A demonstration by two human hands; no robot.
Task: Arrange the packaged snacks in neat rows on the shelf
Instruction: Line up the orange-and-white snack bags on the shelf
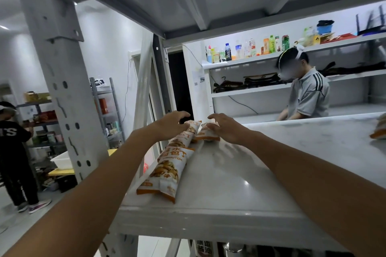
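Several white-and-orange snack packets lie in a row along the left edge of the white shelf (240,173). The nearest packet (165,173) lies flat at the front. Another packet (183,135) lies behind it. At the far end, my left hand (170,124) hovers over the back packet (193,124) with fingers spread and bent. My right hand (224,127) rests on top of a second back packet (206,133) beside it, fingers curved over its far end.
A grey shelf post (62,81) stands at the left, and the upper shelf hangs low overhead. Another snack packet (379,129) lies at the shelf's right edge. One person sits behind the shelf at right, and another stands at left.
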